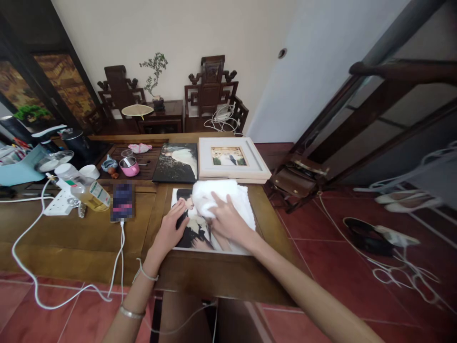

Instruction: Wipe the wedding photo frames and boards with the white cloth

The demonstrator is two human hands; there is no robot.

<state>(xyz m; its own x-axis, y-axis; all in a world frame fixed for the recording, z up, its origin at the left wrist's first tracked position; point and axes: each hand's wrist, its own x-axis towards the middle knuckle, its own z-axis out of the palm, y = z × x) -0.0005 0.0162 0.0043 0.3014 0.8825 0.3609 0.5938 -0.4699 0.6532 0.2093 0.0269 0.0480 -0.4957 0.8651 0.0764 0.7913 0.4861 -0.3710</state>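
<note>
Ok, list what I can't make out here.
Head view: part of the photo print, hidden by the white cloth and right hand.
Head view: phone screen, blurred by pixelation.
Head view: text on the bottle label, too small.
Head view: light-blue holder, cut off by the left edge.

One left hand (pixel 174 227), one right hand (pixel 228 220), one white cloth (pixel 239 193) and one photo print (pixel 194 228) occupy the near right corner of the tabletop (pixel 217 274). Two pictures (pixel 174 163) fill its far right corner. Farther left of that corner: one phone (pixel 122 202), one pink cup (pixel 129 167), one yellowish bottle (pixel 93 196), one power strip (pixel 59 204). Beyond the far edge stand two carved chairs (pixel 210 83).
</note>
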